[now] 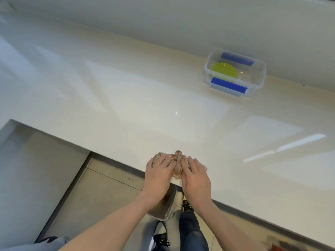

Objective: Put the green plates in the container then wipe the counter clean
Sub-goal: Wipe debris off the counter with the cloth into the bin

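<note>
1. Here, at the near edge of the glossy cream counter [137,98]: left hand [159,172] and right hand [195,175] side by side, palms down, fingers spread flat.
2. Beneath and between both hands: a crumpled brownish cleaning cloth [178,160], bunched into a ridge in the gap between the two hands, one end hanging over the counter edge.
3. Grip: neither hand clenched; both pressing flat on the cloth rather than grasping it.
4. Far right, well apart from the hands, close to the back wall [199,24]: a clear plastic container [257,82], lid off, with blue locking clips on its near and far sides.
5. Inside the container, toward its left end: green plates [223,69], seen as one lime-green disc; count not clear from this view.
6. Below the counter edge: beige tiled floor [101,189], dark shoes [160,232] and blue jeans [192,230] of the person.
7. Both forearms bare, reaching up from the bottom of the view.
</note>
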